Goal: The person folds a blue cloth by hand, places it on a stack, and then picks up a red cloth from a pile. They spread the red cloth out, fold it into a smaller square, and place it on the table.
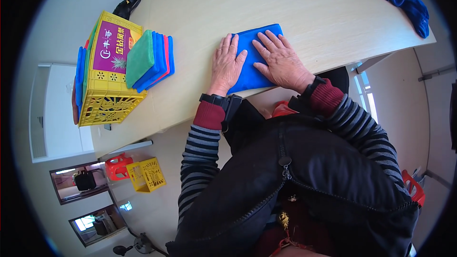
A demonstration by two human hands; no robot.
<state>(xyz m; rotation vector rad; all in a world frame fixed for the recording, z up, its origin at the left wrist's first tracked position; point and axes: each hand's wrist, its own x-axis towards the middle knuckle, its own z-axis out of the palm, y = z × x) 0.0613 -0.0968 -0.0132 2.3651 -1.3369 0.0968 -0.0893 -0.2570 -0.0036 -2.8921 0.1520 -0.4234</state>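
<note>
A blue folded cloth (251, 69) lies flat near the table's front edge. My left hand (225, 65) rests along the cloth's left edge, its fingers stretched out and pointing away from me. Across the right part of the cloth lies my right hand (284, 63), palm down with the fingers spread. Both hands press flat and neither grips anything. To the left, a stack of folded green, blue and red cloths (141, 59) leans against a yellow plastic crate (112, 102).
More cloths (81, 81) hang over the crate's far left side. A crumpled blue cloth (400, 2) droops at the table's (295, 0) right end, and dark and blue items (128, 4) lie at the far left. On the floor are a yellow crate (153, 173) and a red stool (117, 166).
</note>
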